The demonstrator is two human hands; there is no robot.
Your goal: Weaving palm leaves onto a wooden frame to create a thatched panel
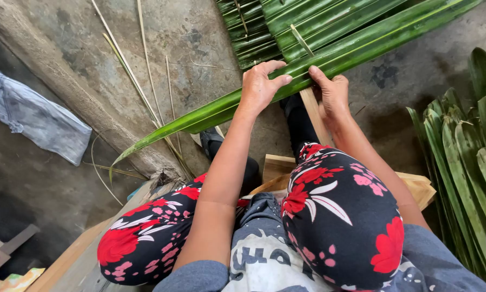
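A long green palm leaf (199, 114) lies slanted across the concrete floor, its tip pointing down-left. My left hand (260, 85) grips its folded edge with the fingers over the top. My right hand (332, 93) pinches the same leaf just to the right. Under my right hand a wooden slat (314, 113) runs down toward my knees. Several more leaves, laid side by side, form a green sheet (308, 27) at the top.
A stack of loose green leaves (464, 167) lies at the right. Thin dry leaf ribs (140, 86) are scattered on the floor. A blue-grey cloth (34, 116) lies at the left beside a concrete ledge (80, 97). I sit on a wooden stool (278, 165).
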